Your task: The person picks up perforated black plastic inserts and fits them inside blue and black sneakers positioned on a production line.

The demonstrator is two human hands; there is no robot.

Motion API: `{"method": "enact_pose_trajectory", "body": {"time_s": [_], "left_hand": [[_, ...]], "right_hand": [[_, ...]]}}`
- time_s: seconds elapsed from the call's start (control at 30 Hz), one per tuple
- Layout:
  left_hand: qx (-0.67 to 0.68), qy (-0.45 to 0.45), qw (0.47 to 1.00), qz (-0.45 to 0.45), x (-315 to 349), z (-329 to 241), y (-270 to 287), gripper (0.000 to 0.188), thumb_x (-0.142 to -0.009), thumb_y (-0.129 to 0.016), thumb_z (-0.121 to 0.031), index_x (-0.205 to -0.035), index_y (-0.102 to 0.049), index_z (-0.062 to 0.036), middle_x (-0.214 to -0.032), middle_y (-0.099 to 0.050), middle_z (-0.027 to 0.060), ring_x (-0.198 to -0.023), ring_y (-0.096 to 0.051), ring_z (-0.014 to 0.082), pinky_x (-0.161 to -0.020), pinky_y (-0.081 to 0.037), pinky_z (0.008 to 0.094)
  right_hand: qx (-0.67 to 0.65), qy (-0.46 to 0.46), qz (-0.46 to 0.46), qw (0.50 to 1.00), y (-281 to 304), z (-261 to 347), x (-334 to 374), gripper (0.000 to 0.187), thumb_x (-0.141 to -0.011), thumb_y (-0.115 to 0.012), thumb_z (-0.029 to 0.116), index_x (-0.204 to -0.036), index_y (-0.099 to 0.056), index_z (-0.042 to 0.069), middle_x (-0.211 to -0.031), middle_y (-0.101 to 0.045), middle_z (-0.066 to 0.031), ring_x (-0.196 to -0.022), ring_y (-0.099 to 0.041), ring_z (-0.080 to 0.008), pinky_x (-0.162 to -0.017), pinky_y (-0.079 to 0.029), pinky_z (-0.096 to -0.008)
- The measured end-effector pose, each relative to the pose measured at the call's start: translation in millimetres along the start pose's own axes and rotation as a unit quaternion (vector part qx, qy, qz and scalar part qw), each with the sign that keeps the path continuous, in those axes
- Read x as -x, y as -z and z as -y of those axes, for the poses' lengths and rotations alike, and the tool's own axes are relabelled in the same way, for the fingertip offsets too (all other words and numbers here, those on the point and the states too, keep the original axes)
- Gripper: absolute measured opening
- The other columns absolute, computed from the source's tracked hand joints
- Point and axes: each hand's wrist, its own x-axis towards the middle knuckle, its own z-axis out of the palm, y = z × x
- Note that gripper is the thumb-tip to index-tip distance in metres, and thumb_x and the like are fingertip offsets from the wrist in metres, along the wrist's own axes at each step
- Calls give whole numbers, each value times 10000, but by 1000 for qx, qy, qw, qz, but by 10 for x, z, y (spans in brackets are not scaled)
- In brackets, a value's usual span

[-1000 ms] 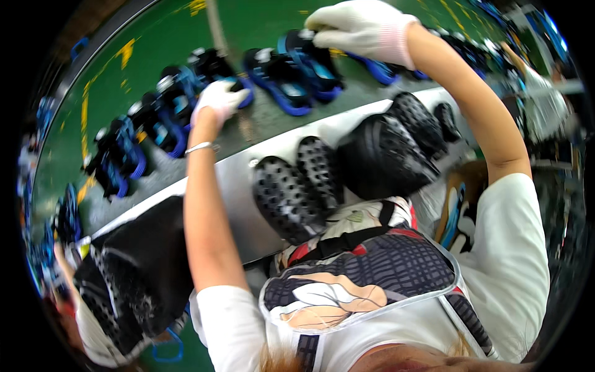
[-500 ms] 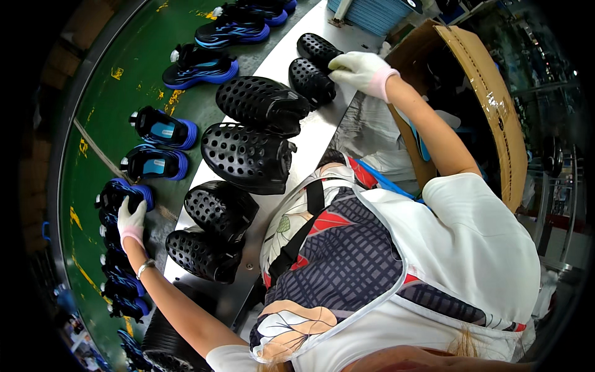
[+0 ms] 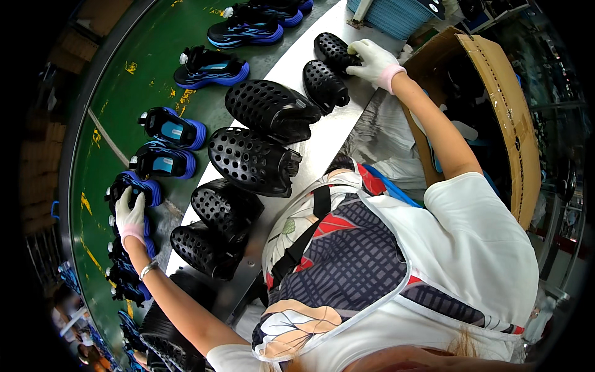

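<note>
My gloved left hand [image 3: 130, 214] reaches over the green belt, with fingers and thumb closed on a black-and-blue sneaker [image 3: 149, 186] in a row of such shoes. Its fingertips are partly lost against the dark upper. At the far end of the metal ledge, my gloved right hand [image 3: 374, 63] has thumb and fingers around the end of a small black perforated shoe form [image 3: 331, 49]. A matching form [image 3: 323, 84] lies just nearer, beside the fingers. Two large perforated forms [image 3: 263, 108] and another smaller pair [image 3: 224, 208] lie along the ledge toward me.
More sneakers [image 3: 214, 68] stand along the green belt [image 3: 102, 161]. Right of the metal ledge [image 3: 322, 139] is an open cardboard box [image 3: 496, 99] with dark contents. Blue stacked sheets [image 3: 390, 18] sit at the far end. Black ribbed material [image 3: 170, 328] lies near my left forearm.
The view has shifted slightly. My right hand has moved a little farther off, and the small form in it has separated slightly from its mate. My left hand has come farther over the sneaker.
</note>
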Motion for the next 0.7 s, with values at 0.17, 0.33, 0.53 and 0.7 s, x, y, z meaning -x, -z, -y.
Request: {"method": "enact_pose_trajectory", "body": {"time_s": [0.17, 0.33, 0.53, 0.7], "left_hand": [[8, -8, 1000, -11, 28, -24, 21, 478, -849, -628, -357, -1249, -592, -98, -1259, -558, 157, -1172, -521, 337, -1003, -404, 380], [21, -19, 999, -26, 78, -41, 10, 449, -857, -625, -338, -1232, -604, -91, -1239, -568, 154, -1155, -533, 331, -995, -408, 372], [45, -42, 992, -108, 166, -3, 61, 444, -864, -627, -342, -1220, -609, -78, -1201, -582, 162, -1127, -546, 332, -983, -418, 367], [449, -47, 892, 8, 269, -775, 513, 462, -951, -558, -328, -1283, -561, -7, -1245, -586, 159, -1086, -590, 237, -928, -469, 339]], "right_hand": [[-12, -8, -7, 1000, 154, 32, 75, 417, -755, -717, 304, -1057, -582, 51, -1057, -567, -105, -902, -606, -230, -824, -491, -319], [-57, -8, -4, 998, 420, 172, 66, 362, -752, -747, 217, -1051, -651, 35, -958, -609, -36, -780, -579, -119, -746, -494, -232], [-61, 66, -76, 993, 713, 519, -53, 377, -754, -769, 255, -1056, -656, 58, -943, -623, -45, -788, -603, -135, -743, -506, -253], [-150, 328, -90, 929, 972, 1576, -336, 360, -765, -773, 222, -1031, -648, 14, -930, -631, -59, -769, -617, -139, -706, -507, -248]]}}
